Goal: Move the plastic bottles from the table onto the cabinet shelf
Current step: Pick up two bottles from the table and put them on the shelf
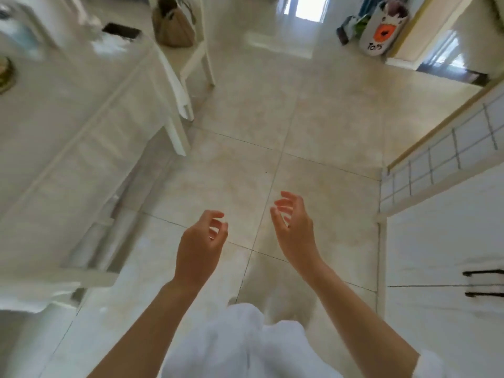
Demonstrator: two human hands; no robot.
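Note:
My left hand point(200, 245) and my right hand point(293, 226) hang in front of me over the tiled floor, both with fingers loosely curled and apart, holding nothing. The white table point(68, 105) runs along the left side, blurred by motion. I cannot pick out any plastic bottle on it; only blurred shapes show at its far left end. The white cabinet point(447, 236) with black handles point(484, 283) stands on the right, its front closed in what I see.
A white chair point(196, 61) with a brown bag point(171, 23) on it stands beyond the table. A white toy bin with an orange face point(380, 31) sits by the far wall. Beige floor tiles point(272, 132) stretch between table and cabinet.

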